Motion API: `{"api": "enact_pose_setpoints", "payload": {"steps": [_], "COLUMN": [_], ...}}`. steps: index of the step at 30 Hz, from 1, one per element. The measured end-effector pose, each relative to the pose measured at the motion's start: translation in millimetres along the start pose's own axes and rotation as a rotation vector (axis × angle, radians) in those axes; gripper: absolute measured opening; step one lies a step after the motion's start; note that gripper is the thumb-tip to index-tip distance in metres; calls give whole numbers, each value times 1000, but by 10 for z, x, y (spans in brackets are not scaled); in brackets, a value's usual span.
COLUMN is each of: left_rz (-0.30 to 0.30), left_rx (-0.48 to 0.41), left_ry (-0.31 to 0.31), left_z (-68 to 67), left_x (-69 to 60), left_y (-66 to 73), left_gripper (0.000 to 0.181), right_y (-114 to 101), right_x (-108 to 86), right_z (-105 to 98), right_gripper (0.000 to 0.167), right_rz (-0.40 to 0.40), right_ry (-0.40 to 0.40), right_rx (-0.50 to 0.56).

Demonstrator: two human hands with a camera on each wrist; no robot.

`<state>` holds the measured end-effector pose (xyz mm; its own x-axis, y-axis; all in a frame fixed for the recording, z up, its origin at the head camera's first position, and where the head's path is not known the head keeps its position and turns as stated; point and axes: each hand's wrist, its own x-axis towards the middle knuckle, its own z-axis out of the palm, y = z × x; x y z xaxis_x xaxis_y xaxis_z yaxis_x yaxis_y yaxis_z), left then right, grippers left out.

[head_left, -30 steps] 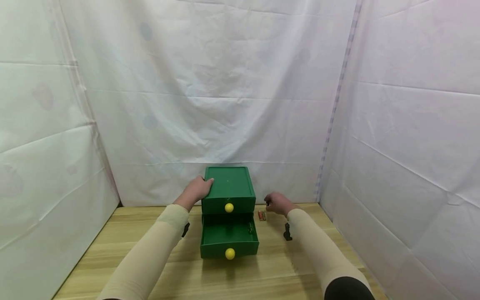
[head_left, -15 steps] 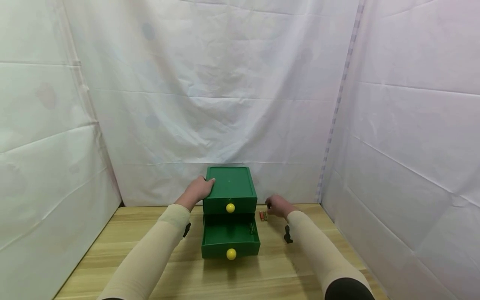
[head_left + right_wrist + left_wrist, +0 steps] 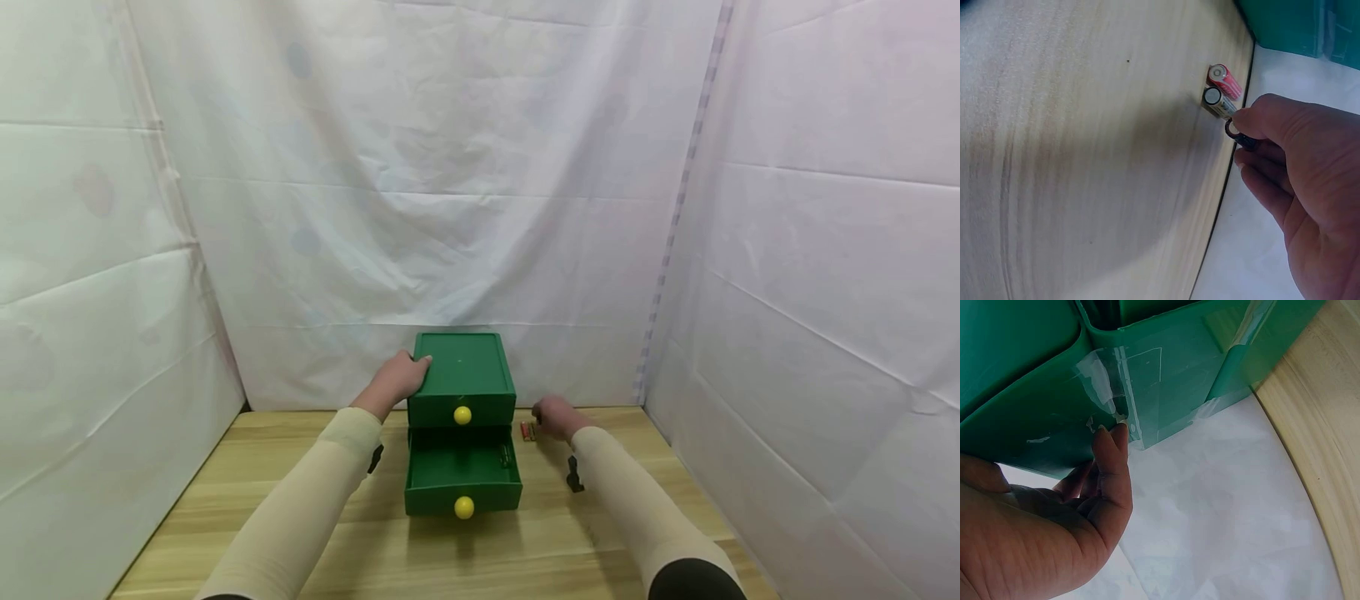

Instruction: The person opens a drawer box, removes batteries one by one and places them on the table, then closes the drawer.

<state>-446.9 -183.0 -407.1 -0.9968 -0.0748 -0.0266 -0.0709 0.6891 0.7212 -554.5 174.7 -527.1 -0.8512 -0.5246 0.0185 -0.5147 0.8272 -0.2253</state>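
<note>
A green drawer cabinet point(image 3: 461, 364) stands near the back of the table, its lower drawer point(image 3: 450, 471) pulled out. My left hand point(image 3: 396, 377) grips the cabinet's left upper edge, thumb on top and fingers curled against the taped side point(image 3: 1029, 419). To the right of the cabinet, my right hand point(image 3: 558, 417) pinches a dark battery point(image 3: 1246, 141) between thumb and fingers. Just beside it, a red battery point(image 3: 1225, 81) and a pale-labelled battery point(image 3: 1217, 100) lie side by side on the wood. Small dark batteries point(image 3: 506, 455) lie at the right inside the drawer.
Yellow round knobs sit on the upper drawer point(image 3: 462, 415) and on the lower drawer front point(image 3: 464, 507). White sheeting point(image 3: 450, 208) hangs behind and on both sides. The wooden table point(image 3: 300, 500) ends at the back sheet, close behind the batteries.
My right hand has sunk slightly and come a little nearer, still pinching the dark battery. The left hand keeps its hold on the cabinet, and the drawer stays out.
</note>
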Motion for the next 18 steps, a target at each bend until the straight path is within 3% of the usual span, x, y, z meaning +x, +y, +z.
{"api": "enact_pose_setpoints", "payload": {"steps": [5,18], "left_rz": [-1,-11], "left_rx": [-7,-14], "left_ry": [1,0], "left_z": [5,15], "left_x": [6,47], "left_y": [-8,-16], "left_gripper": [75,75], "right_y": [8,75], "right_x": [-15,64], "right_z": [37,158], "right_gripper": [10,30], "right_rz": [5,70], "right_ry": [-2,-32], "right_rx": [-1,21]}}
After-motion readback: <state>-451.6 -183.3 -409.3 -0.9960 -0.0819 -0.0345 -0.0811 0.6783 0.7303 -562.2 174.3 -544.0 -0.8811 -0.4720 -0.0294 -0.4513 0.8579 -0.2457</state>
